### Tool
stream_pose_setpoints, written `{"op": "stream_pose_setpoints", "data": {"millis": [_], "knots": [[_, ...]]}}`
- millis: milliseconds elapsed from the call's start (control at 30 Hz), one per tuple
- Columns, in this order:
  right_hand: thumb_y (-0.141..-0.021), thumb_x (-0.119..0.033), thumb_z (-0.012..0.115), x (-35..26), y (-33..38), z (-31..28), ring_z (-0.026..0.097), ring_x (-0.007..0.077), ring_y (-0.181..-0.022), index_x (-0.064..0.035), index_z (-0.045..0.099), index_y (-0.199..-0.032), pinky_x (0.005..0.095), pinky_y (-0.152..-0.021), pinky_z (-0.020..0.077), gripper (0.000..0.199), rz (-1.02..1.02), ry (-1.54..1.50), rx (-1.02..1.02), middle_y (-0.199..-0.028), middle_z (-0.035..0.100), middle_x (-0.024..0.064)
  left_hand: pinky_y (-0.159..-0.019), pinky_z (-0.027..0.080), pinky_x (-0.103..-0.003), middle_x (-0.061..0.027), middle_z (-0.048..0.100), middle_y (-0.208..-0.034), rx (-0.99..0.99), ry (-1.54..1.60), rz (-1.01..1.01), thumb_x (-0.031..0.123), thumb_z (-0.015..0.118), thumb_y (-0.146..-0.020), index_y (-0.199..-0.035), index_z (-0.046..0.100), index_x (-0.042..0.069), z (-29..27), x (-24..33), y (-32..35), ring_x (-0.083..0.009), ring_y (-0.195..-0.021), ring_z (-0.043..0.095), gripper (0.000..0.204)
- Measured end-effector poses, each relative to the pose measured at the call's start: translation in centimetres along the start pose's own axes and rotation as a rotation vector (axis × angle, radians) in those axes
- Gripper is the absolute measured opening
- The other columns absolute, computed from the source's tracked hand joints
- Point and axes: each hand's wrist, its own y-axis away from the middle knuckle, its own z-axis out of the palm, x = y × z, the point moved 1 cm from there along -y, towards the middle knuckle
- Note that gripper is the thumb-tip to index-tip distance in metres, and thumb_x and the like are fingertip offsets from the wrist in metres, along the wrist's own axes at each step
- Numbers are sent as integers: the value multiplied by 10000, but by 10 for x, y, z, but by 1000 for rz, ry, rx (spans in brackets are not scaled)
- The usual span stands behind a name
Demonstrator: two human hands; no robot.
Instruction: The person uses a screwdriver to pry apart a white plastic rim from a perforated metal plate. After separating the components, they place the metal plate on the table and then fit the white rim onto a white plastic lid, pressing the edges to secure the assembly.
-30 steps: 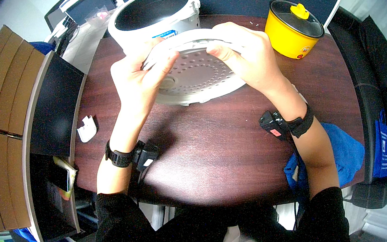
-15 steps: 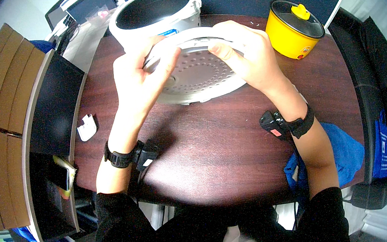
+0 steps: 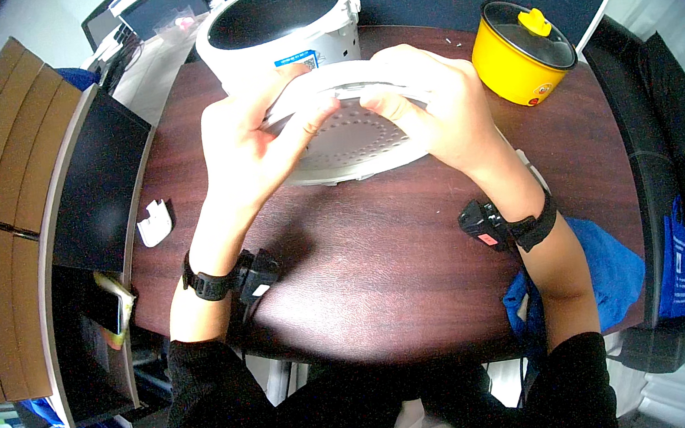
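Observation:
Both hands grip a white rice cooker lid (image 3: pixel 363 143) above the table, tilted so its dimpled grey inner side faces me. My left hand (image 3: pixel 246 153) is closed on its left rim, and my right hand (image 3: pixel 450 116) on the right. The thumbs press near the middle of the upper edge, almost meeting; most of the other fingers are hidden behind the lid. Just beyond stands the white rice cooker body (image 3: pixel 331 40), without a lid, its dark inside showing and a blue label on its front.
A yellow electric pot (image 3: pixel 515 71) with a glass lid stands at the far right. On the left lies a small white plastic part (image 3: pixel 156 224), beside a dark shelf (image 3: pixel 98 187). A blue cloth (image 3: pixel 613 268) sits at the right front edge of the brown table (image 3: pixel 385 269).
The lid's upper edge has come down and toward me, so the inner side shows more flattened. Both thumbs have slid closer together along the rim. More of the cooker's label shows.

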Motion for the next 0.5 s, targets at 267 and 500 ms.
{"op": "stream_pose_setpoints", "data": {"millis": [267, 500], "knots": [[-834, -382, 726, 0, 1, 0, 664, 307, -639, -66, 645, -833, 379, -564, 518, 326, 8, 4, -8, -728, 656, 117, -665, 536, -287, -130, 703, -809, 13, -10, -4, 262, 797, -788, -1017, 701, 5, 0, 0, 1, -190, -715, 701, 357], [-852, -377, 707, 1, 0, 0, 655, 314, -629, -70, 640, -823, 385, -554, 509, 315, -4, 6, -7, -717, 647, 117, -646, 533, -282, -121, 698, -784, 27, -28, 12, 262, 800, -782, -1007, 703, 10, 1, 2, 0, -189, -689, 697, 352]]}}
